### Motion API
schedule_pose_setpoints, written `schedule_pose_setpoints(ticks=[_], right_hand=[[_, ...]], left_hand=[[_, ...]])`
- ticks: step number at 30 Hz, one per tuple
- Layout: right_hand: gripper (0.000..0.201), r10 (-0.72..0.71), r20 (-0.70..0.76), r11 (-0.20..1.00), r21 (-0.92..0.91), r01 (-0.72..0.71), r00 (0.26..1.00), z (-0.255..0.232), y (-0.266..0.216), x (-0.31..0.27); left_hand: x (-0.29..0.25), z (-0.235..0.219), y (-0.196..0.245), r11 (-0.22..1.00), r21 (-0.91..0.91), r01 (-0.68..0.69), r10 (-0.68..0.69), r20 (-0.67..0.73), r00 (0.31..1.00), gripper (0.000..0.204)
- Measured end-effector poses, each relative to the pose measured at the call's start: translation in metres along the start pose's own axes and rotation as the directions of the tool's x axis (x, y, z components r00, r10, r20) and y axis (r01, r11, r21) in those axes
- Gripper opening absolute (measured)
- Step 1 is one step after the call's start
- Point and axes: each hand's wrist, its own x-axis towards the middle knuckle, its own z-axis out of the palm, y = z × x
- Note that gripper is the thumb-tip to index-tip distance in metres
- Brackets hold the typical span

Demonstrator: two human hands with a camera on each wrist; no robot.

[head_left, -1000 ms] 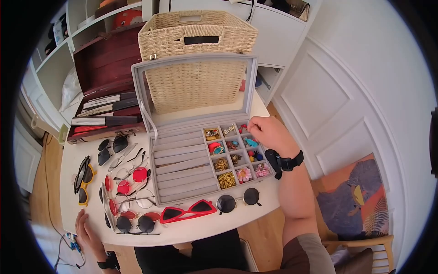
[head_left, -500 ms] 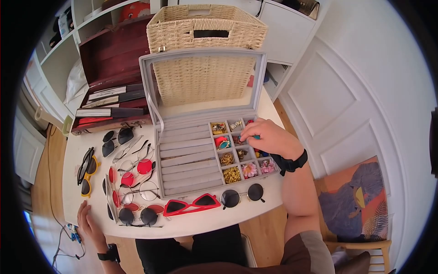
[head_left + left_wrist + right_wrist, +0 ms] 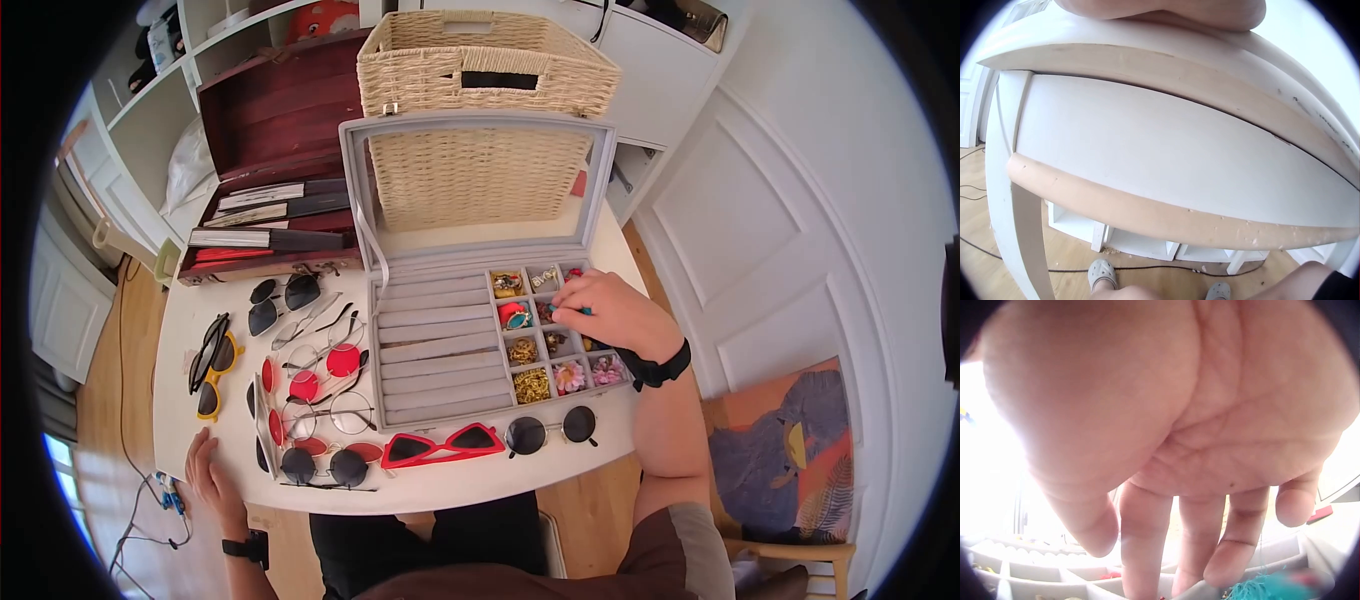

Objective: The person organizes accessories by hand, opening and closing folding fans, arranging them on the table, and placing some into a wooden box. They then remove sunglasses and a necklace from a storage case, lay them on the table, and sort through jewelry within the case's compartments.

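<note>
A grey jewelry box [image 3: 445, 388] lies open on the table, its clear lid raised, with ring rolls at left and small compartments at right. My right hand [image 3: 630, 315] reaches over the right-hand compartments. In the right wrist view, its index and middle fingers [image 3: 1141, 550] point down into a compartment, with the thumb held apart. Beside the ring finger lies a turquoise tassel [image 3: 1254, 589]. The fingertips are partly hidden by the compartment walls. My left hand [image 3: 213, 480] rests at the table's front left edge, fingers extended, holding nothing.
Several sunglasses and glasses lie left of the box; red sunglasses [image 3: 440, 446] and round dark sunglasses [image 3: 526, 436] lie before it. Behind stands a wicker basket [image 3: 480, 180]. At back left, a dark red case [image 3: 270, 110] holds books. Gold chains [image 3: 531, 385] and pink flowers [image 3: 569, 376] fill front compartments.
My right hand has moved from the back right compartment toward the middle compartments, its fingers now lower in the box. The head view has shifted; the left hand stays at the table edge.
</note>
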Motion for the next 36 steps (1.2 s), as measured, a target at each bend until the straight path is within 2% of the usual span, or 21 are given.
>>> schedule_pose_setpoints(ticks=[6,12,28,36], right_hand=[[0.026,0.031,0.023,0.998,0.054,-0.032,0.999,0.001,0.002,0.0],[0.026,0.094,0.031,0.996,-0.003,-0.094,0.995,0.001,-0.004,0.001],[0.028,0.108,0.097,0.992,-0.07,-0.101,0.989,0.003,-0.003,0.002],[0.03,0.12,0.117,0.993,-0.029,-0.117,0.986,0.0,-0.005,0.001]], left_hand=[[0.001,-0.001,0.006,1.0,0.005,0.004,-0.004,0.006,1.0,0.036],[0.001,-0.002,0.001,0.999,0.019,-0.028,0.027,0.022,0.999,0.037],[0.0,0.0,-0.01,0.998,0.036,-0.044,0.043,0.035,0.998,0.037],[0.001,-0.001,-0.01,0.998,0.048,-0.048,0.046,0.04,0.998,0.037]])
